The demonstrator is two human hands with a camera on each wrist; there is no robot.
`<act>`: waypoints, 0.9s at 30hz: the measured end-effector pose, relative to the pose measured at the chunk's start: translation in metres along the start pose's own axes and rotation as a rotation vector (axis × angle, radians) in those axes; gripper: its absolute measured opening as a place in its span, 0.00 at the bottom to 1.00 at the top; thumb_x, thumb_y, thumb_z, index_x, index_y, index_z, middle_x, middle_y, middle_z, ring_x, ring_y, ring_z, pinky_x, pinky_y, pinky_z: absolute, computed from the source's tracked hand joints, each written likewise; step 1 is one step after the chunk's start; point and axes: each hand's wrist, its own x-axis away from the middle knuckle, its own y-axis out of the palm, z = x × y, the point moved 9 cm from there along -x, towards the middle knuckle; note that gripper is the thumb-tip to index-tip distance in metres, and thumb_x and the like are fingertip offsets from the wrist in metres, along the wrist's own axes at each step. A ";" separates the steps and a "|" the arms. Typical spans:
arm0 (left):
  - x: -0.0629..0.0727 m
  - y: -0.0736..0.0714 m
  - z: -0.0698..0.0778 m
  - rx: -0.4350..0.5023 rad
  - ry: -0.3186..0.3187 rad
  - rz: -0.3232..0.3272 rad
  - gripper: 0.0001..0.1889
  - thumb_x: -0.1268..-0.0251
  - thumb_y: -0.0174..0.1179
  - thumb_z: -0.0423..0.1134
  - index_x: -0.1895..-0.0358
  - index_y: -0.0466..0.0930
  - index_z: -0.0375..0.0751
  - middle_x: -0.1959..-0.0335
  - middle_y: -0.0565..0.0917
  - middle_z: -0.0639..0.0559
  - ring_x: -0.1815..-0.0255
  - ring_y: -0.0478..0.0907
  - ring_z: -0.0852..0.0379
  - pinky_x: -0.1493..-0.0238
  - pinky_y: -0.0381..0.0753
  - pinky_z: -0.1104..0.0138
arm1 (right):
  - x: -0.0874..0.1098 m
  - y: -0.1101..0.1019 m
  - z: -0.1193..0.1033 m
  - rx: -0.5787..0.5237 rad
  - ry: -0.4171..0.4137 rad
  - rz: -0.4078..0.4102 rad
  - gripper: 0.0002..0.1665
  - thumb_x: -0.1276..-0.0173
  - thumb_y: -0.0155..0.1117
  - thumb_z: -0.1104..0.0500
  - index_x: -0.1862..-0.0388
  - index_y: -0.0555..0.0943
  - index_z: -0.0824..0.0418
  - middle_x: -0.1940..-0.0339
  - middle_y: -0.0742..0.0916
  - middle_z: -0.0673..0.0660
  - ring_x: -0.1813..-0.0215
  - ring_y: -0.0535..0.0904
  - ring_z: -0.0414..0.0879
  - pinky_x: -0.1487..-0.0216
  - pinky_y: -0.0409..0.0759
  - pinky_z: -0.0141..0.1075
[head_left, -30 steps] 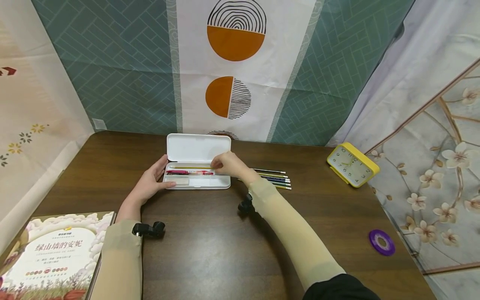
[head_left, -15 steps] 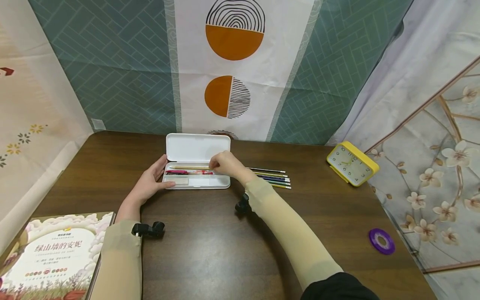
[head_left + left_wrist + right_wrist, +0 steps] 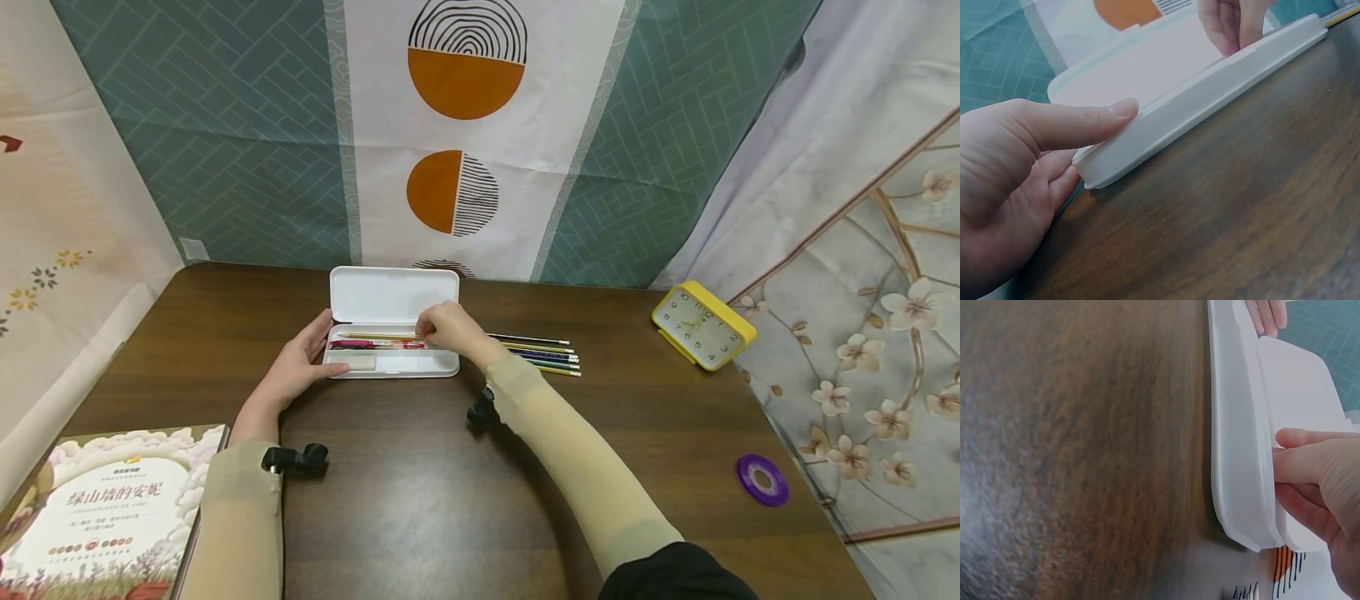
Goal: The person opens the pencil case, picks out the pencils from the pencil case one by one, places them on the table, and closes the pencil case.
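A white pencil case [image 3: 395, 297] lies with its lid raised at the back of the table. My left hand [image 3: 298, 360] grips its left end, thumb over the front rim and fingers behind the side. Inside, a yellow pencil [image 3: 367, 337] runs along the back, beside a red pen [image 3: 372, 343] and a whitish block [image 3: 354, 362] near the front. My right hand [image 3: 452, 329] reaches into the case from the right, thumb and fingers pinched at the yellow pencil. The tips are hidden behind the wall in the right wrist view.
Several pencils [image 3: 551, 357] lie to the right of the case, partly behind the right hand. A yellow clock [image 3: 703, 325] and a purple tape roll [image 3: 762, 480] sit farther right. A book [image 3: 112, 517] lies at the front left of the brown table [image 3: 390, 517].
The right hand has shifted slightly left along the inside of the case. The left hand keeps its grip on the case's end.
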 end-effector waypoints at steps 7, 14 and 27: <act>-0.001 0.000 0.000 0.005 0.009 0.001 0.54 0.41 0.68 0.31 0.20 0.36 0.43 0.20 0.45 0.42 0.20 0.45 0.41 0.24 0.54 0.71 | 0.000 0.000 0.001 0.002 0.015 -0.004 0.03 0.38 0.70 0.67 0.68 0.88 0.59 0.66 0.90 0.52 0.61 0.84 0.42 0.54 0.82 0.31; 0.000 0.000 0.000 0.004 0.002 0.002 0.54 0.41 0.68 0.32 0.20 0.36 0.43 0.20 0.44 0.42 0.20 0.45 0.42 0.23 0.52 0.64 | -0.001 0.001 0.001 0.002 0.019 -0.006 0.03 0.38 0.70 0.66 0.68 0.88 0.59 0.66 0.90 0.52 0.61 0.84 0.41 0.54 0.82 0.31; 0.000 0.000 0.000 0.005 -0.003 0.002 0.54 0.41 0.69 0.32 0.20 0.36 0.43 0.20 0.44 0.42 0.20 0.44 0.42 0.23 0.52 0.63 | -0.001 0.000 0.001 -0.025 0.039 -0.005 0.03 0.37 0.69 0.65 0.65 0.88 0.60 0.66 0.90 0.53 0.63 0.83 0.41 0.58 0.81 0.29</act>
